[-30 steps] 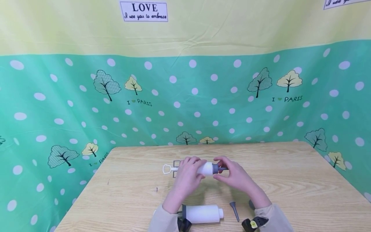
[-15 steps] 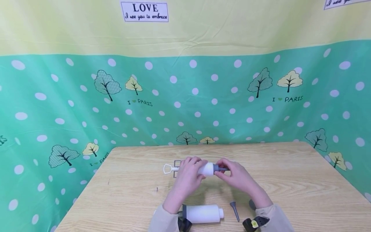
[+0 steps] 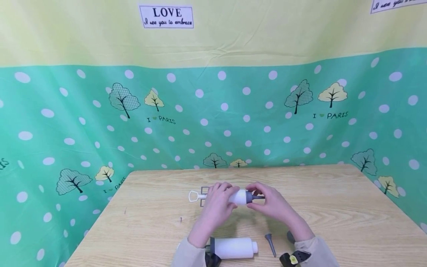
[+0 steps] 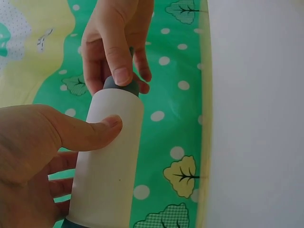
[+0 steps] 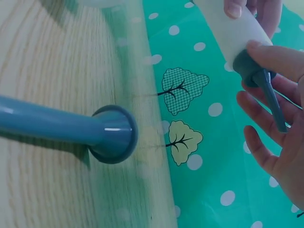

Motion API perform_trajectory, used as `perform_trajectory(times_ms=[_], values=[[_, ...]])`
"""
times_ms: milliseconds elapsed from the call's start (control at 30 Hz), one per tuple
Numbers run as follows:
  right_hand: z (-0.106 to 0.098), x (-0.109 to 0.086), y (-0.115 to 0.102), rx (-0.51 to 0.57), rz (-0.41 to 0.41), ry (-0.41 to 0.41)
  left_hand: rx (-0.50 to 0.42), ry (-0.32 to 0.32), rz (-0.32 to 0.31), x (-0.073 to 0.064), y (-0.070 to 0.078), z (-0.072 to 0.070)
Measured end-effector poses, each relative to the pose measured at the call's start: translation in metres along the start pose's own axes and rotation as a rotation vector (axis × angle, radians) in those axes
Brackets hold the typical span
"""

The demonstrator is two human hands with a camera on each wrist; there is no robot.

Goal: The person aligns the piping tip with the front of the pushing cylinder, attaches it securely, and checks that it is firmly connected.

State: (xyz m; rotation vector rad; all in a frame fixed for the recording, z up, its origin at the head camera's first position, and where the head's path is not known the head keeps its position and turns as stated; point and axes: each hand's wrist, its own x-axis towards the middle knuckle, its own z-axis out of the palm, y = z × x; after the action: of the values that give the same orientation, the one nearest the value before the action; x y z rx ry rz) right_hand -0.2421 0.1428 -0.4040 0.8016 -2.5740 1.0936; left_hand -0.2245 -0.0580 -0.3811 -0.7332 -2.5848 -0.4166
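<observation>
An icing syringe (image 3: 238,197) is held level above the table, its white barrel spanning both hands. My left hand (image 3: 217,203) grips the barrel, thumb lying across it in the left wrist view. Beyond that hand, the white loop handle (image 3: 193,196) and grey finger grips (image 3: 204,190) stick out to the left. At the other end sits a grey nozzle (image 5: 270,97), narrow tip pointing right. My right hand (image 3: 275,203) pinches the nozzle's wide collar, thumb on one side and fingers behind it.
A second white icing syringe (image 3: 233,248) lies at the table's near side. Right of it lies a loose grey nozzle (image 3: 270,244), large in the right wrist view. A dark grey piece (image 3: 291,236) is partly hidden by the right wrist. A polka-dot curtain (image 3: 213,92) hangs behind.
The right fingers closed in on the nozzle collar, then spread wider around it. The left hand keeps its grip on the barrel, and the head view has tilted slightly.
</observation>
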Motion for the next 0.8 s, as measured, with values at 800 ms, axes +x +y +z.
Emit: perform_trajectory(times_ms=[800], values=[[0.0004, 0.0002, 0.0042, -0.040, -0.066, 0.003, 0.016, 0.022, 0.026, 0.0008, 0.0003, 0.0018]])
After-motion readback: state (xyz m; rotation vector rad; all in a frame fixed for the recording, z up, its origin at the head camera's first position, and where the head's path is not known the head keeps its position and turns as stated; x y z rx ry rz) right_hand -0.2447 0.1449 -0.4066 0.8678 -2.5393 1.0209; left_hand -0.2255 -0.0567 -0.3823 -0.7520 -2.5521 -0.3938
